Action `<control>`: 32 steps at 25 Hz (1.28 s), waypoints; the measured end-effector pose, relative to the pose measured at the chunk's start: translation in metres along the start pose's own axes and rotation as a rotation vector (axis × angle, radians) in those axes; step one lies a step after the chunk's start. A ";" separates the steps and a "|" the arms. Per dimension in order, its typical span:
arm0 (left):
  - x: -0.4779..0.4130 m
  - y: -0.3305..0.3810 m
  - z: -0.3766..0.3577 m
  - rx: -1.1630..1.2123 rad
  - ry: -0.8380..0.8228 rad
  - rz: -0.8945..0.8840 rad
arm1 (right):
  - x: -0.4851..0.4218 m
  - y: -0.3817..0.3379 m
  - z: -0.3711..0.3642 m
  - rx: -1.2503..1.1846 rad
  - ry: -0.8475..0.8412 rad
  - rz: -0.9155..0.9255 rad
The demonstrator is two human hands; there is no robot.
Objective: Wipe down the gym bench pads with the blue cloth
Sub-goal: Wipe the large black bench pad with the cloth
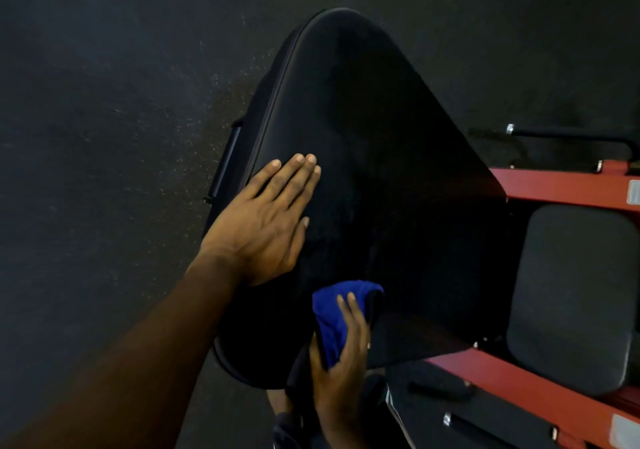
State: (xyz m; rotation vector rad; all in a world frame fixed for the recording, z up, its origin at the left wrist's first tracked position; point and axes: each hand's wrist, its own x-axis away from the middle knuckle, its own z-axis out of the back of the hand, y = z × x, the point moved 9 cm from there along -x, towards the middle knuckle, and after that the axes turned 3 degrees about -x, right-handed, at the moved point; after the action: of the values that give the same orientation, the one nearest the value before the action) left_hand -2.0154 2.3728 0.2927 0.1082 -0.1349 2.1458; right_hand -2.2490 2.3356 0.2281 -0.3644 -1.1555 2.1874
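A long black bench pad (374, 143) runs from the bottom centre up to the top of the view. My left hand (266, 223) lies flat on the pad's left side, fingers straight and together. Just below it, my right hand (341, 355) grips a bunched blue cloth (341, 313) and holds it against the near end of the pad. A second, grey-black seat pad (571, 296) sits to the right, between red frame bars.
The red steel frame (554, 185) of the bench stands at the right, with black handles and bolts. A black handle (225, 164) sticks out at the pad's left edge. Dark speckled rubber floor (104, 102) fills the left and top.
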 end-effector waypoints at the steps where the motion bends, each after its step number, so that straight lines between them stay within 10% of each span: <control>1: 0.000 0.000 0.000 -0.011 -0.006 0.005 | 0.000 0.009 0.001 -0.005 0.002 -0.027; 17: 0.009 0.011 0.005 -0.025 0.021 0.121 | -0.160 0.074 0.041 -0.082 0.348 -0.291; 24: 0.050 0.137 -0.047 -0.019 -0.010 0.086 | -0.043 0.074 0.034 -0.082 -0.021 0.140; 32: 0.047 0.138 -0.053 -0.139 0.002 0.086 | -0.105 0.248 0.123 -0.101 0.278 -0.342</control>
State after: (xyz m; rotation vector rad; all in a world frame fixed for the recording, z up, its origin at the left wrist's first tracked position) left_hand -2.1575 2.3439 0.2383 0.0196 -0.2918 2.2147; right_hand -2.3305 2.0860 0.0920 -0.4608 -1.0857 1.7276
